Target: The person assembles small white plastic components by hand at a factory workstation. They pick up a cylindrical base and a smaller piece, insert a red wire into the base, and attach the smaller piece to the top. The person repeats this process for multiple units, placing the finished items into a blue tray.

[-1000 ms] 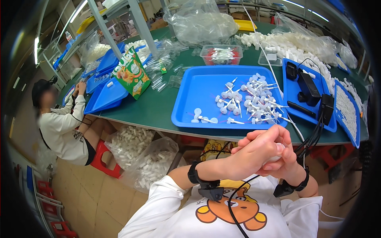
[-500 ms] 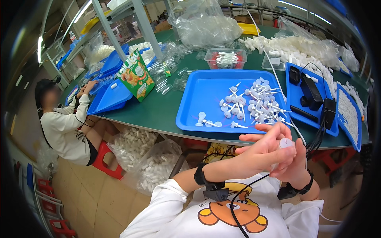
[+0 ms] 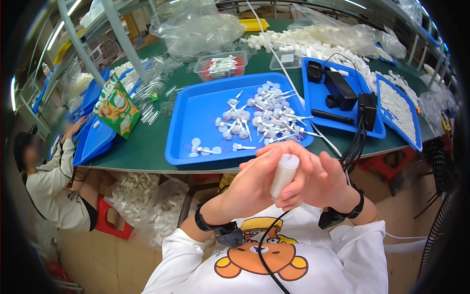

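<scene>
My left hand (image 3: 245, 179) is wrapped round a white cylindrical tube (image 3: 282, 182), thumb on one side and fingers on the other. The tube stands tilted, its flat round top facing up. Close against those fingers is my right hand (image 3: 330, 181), palm turned inward and fingers apart; part of it is hidden behind the left fingers. Beyond both hands lies a blue tray (image 3: 191, 117) with a pile of small white sticks with pale round discs (image 3: 267, 115).
Chargers and black cables (image 3: 340, 90) fill a second blue tray; another blue tray (image 3: 399, 110) holds white sticks. A green snack bag (image 3: 117, 108) stands left, and a clear box (image 3: 220, 66) behind. White tubes (image 3: 313, 46) are heaped farther back. Another person (image 3: 58, 181) sits at far left.
The view has shifted, so the table appears farther left. My left hand has gone from fingertips at the tube's top to a wrapped grip, and more of the tube shows. My right hand has loosened.
</scene>
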Demonstrator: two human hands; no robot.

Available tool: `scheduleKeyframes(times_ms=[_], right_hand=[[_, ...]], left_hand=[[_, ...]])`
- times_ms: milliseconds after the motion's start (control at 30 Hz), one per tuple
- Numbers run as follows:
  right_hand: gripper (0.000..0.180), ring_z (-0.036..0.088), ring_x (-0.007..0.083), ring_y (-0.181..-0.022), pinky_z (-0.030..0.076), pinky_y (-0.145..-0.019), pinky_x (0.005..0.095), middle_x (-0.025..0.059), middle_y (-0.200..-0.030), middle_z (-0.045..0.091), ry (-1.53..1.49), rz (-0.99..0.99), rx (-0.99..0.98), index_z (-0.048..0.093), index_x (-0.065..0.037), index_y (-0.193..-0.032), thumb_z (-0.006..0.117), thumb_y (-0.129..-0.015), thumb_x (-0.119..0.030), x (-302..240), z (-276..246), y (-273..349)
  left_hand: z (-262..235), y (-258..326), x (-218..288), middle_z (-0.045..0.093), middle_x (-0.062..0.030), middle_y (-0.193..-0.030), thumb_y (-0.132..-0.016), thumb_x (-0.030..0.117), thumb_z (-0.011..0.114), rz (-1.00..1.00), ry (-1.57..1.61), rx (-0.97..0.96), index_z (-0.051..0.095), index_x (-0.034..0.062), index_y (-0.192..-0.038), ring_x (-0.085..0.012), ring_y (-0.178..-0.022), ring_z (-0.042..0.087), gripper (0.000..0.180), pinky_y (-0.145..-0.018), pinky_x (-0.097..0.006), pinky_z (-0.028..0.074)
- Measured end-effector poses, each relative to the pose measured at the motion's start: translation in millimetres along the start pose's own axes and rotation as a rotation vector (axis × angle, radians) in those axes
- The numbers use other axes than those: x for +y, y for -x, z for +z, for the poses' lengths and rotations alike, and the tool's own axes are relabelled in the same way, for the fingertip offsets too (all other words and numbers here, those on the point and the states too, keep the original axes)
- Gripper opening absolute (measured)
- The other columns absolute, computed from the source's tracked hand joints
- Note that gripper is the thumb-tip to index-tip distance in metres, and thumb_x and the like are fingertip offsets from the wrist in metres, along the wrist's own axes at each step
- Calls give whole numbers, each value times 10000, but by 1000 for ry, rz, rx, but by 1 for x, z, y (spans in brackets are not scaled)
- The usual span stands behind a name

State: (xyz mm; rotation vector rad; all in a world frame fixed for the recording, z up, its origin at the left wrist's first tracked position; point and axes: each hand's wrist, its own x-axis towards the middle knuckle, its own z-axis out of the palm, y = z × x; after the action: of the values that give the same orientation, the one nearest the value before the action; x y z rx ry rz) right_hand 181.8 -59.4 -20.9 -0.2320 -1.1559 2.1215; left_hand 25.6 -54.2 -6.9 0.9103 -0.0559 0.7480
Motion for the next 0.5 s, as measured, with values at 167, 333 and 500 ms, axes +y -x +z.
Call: scheduleKeyframes(times_ms=[167,333,500], right_hand=[[659,592,165,-853,511,-703,299,86,-986,559,46,7,-23,329,-38,-1275,444,-853,-532,-1,-1,2],[674,607,137,-762,521,-654,276,64,-896,586,87,30,-52,324,-20,-1286,458,-850,-515,-6,-5,7],[627,543,165,-969,461,-811,282,91,-1074,522,57,-37,-24,397,-5,-1253,549,-818,-430,-12,11,1]], left_hand=[[-5,2,0,431,-33,-673,-943,434,344,-20,-104,-63,454,10,-970,-124,-584,432,439,-551,-253,375],[3,1,-2,480,-51,-747,-942,439,346,66,-258,-61,457,-19,-1074,-139,-701,526,489,-624,-248,416],[5,1,-1,524,-70,-701,-922,484,347,94,-355,-31,461,-65,-1077,-158,-561,518,581,-546,-267,423]])
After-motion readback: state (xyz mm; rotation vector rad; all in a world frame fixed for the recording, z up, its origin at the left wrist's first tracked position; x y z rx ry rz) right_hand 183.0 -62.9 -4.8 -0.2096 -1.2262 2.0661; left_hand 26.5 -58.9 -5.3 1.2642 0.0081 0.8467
